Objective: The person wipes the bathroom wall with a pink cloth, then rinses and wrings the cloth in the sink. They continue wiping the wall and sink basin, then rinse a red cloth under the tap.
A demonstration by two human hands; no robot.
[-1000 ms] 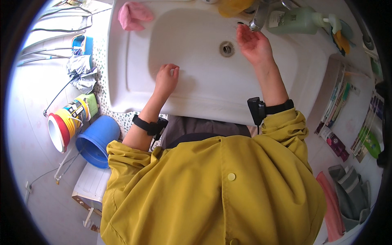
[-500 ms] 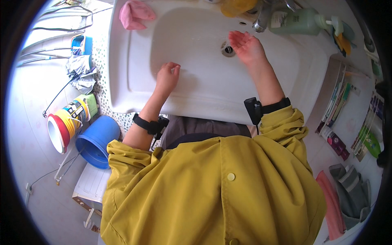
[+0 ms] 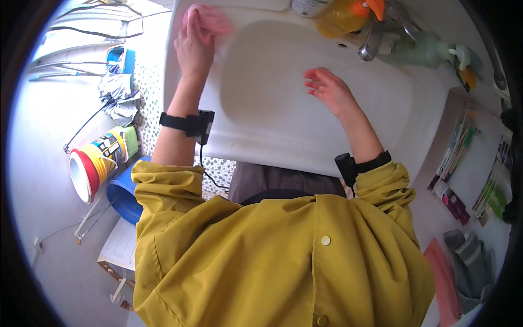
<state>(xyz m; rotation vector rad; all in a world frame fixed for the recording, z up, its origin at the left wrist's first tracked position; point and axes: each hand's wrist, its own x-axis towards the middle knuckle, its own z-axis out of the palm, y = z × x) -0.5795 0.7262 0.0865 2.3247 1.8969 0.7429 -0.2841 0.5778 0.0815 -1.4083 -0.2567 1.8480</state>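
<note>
A crumpled pink cloth lies on the back left corner of the white washbasin. My left hand reaches over its near left side, with fingers bent onto the fabric and gripping it; the fingertips are partly hidden. Over the basin's bowl, right of centre, my right hand hovers with nothing in it. Its fingers are loosely apart and point left. Behind that hand the metal faucet juts toward the bowl. The drain is hidden from sight now.
Along the basin's back edge are an orange-topped yellow bottle and a pale green pump bottle. A blue bucket and nested yellow and red buckets sit on the left. Wall racks and hanging towels line the right.
My left hand has moved up and left from above the bowl onto the pink cloth. My right hand has drawn back from the drain area, toward me. The whole view has shifted slightly.
</note>
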